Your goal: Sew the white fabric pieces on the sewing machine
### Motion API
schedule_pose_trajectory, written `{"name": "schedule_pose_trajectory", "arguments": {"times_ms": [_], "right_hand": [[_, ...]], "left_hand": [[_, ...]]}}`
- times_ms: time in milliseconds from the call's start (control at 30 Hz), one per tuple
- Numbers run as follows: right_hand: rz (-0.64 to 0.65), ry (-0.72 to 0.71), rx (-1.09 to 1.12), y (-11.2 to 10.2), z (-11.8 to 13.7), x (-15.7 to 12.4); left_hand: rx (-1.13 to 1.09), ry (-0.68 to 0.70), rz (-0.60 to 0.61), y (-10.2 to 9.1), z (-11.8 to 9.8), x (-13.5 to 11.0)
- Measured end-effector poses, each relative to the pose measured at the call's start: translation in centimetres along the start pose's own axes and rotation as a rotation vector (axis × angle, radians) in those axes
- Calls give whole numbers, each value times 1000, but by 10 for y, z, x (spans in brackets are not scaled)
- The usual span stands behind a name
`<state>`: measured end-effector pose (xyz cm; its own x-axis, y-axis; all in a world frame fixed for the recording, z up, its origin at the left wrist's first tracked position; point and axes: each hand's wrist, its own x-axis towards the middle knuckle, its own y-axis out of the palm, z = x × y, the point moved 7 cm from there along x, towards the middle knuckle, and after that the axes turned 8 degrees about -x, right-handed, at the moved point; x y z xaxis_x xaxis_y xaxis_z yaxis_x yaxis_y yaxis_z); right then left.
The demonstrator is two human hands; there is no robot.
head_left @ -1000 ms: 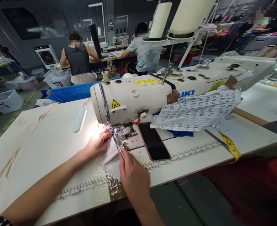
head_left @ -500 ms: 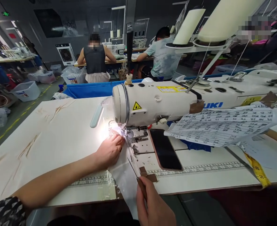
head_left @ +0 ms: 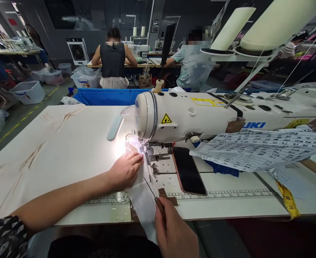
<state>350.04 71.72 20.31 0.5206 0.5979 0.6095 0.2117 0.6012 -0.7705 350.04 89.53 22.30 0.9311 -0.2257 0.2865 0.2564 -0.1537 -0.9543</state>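
A phone [head_left: 189, 171] with a dark screen lies flat. Near it is a big paper [head_left: 254, 148] full of writing, with a yellow tape measure [head_left: 288, 200] just below. Farther back is a long blue cloth [head_left: 106, 96]. Past that, a person in a black top [head_left: 112, 61] and a person in a pale blue shirt [head_left: 195, 66] show their backs, with a bag [head_left: 145, 81] between them. On the left are a white fan [head_left: 77, 52] and a see-through tub [head_left: 29, 94].

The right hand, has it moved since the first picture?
Yes: the right hand moved away from the sewing machine, toward the near edge of the white tabletop.
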Motion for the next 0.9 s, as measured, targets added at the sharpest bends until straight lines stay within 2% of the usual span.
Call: {"name": "schedule_pose_trajectory", "arguments": {"times_ms": [400, 633, 900], "right_hand": [[-33, 47, -52, 2, 1, 20], [-60, 17, -68, -7, 5, 31], [-16, 17, -47, 0, 8, 30]], "left_hand": [[19, -64, 57, -3, -3, 3], [47, -75, 81, -1, -8, 1], [51, -57, 96, 0, -15, -3]]}}
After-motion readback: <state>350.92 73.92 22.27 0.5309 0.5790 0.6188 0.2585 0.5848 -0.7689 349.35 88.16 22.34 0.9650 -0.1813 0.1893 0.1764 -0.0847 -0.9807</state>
